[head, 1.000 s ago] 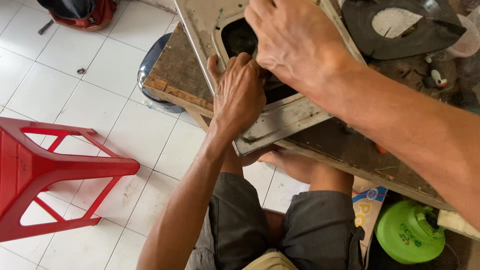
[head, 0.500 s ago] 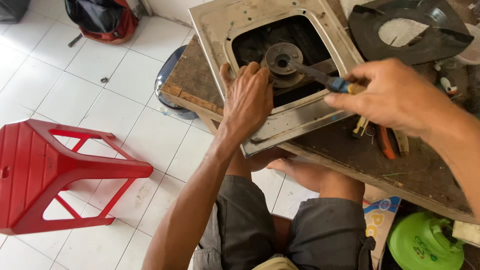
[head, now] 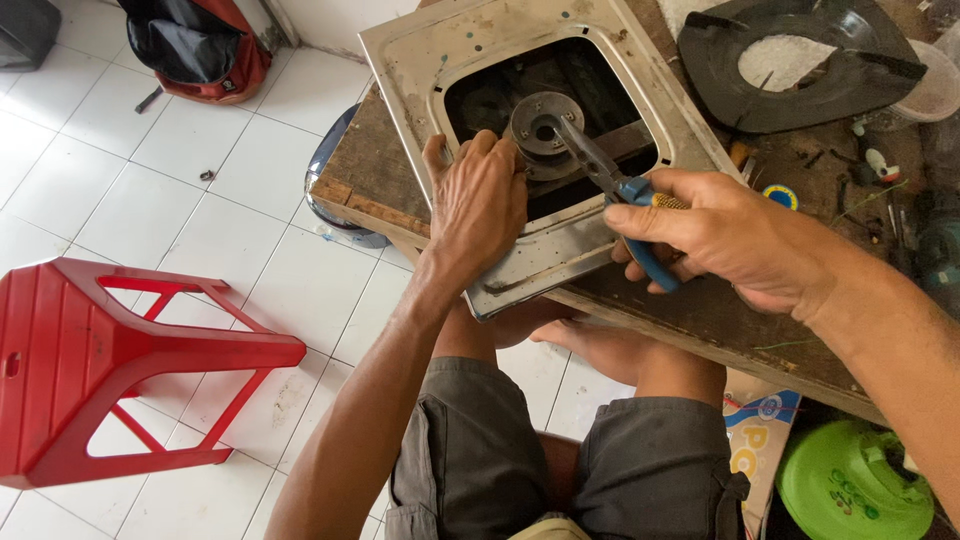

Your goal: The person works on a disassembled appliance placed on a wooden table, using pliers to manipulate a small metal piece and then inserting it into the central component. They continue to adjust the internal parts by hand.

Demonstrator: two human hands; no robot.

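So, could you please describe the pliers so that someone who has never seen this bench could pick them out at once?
Start at the wooden workbench and find the square metal stove top lying on it. The right hand holds the pliers over its dark opening, their thin jaws reaching the round burner. They are the only tool with blue handles.

My left hand (head: 480,205) lay flat, fingers spread and pressing down; my right hand (head: 725,235) was clenched, forearm reaching in.
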